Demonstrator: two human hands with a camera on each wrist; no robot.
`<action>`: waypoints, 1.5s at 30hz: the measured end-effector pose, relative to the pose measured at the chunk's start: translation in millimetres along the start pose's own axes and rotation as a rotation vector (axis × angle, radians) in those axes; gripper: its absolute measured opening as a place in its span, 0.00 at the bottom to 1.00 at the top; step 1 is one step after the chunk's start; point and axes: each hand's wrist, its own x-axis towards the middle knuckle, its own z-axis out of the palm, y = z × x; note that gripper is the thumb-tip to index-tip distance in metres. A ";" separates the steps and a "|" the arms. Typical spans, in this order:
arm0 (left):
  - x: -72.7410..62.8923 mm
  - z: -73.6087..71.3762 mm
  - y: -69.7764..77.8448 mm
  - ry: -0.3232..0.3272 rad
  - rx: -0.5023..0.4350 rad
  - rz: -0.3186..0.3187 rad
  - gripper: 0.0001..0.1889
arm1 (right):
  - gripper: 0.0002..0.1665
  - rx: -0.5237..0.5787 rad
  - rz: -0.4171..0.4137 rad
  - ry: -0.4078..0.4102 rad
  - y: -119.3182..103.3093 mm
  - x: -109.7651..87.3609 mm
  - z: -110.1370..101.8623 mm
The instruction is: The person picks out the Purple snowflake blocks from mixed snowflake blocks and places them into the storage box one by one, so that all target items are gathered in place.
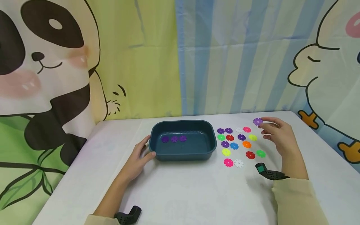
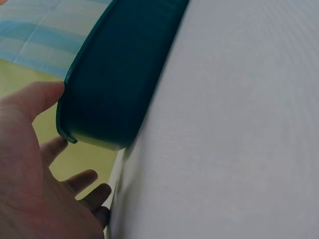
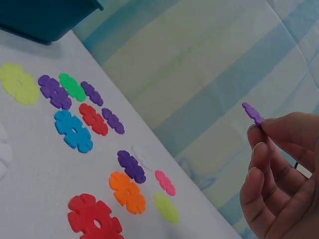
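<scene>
My right hand pinches a purple flower-shaped plastic disc between thumb and index finger, raised over the far right of the table. At the left end of a dark teal rectangular basin, my left hand touches the rim with thumb and index finger; its other fingers spread loosely beside the wall. Inside the basin lie three purple discs in a row. Right of it, several notched discs are scattered flat, among them a blue disc, an orange disc and a red disc.
A white-covered table carries everything. Behind it hangs a printed curtain with a panda figure on the left. Each wrist wears a black strap device, one of them by the right sleeve.
</scene>
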 end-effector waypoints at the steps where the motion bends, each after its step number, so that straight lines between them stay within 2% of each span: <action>1: 0.0 0.0 -0.4 -0.001 -0.002 0.001 0.39 | 0.31 0.005 -0.002 0.005 -2.2 -0.5 1.3; 9: 0.7 2.6 -5.0 0.000 -0.003 0.001 0.39 | 0.30 0.034 -0.004 0.043 -12.0 -1.6 14.7; 14: 0.8 1.9 -5.2 0.005 0.001 0.000 0.39 | 0.33 -0.003 -0.046 0.023 -18.6 -1.9 25.9; 20: 0.7 1.0 -5.0 0.008 0.005 0.016 0.39 | 0.33 -0.018 -0.073 0.010 -24.8 -3.4 37.1; 35: 0.3 3.0 -7.3 0.015 0.008 0.008 0.39 | 0.32 0.011 -0.102 -0.035 -33.4 -8.3 42.9; 45: 0.9 3.9 -6.0 0.011 -0.001 -0.027 0.39 | 0.32 0.034 -0.118 -0.064 -39.8 -12.6 51.9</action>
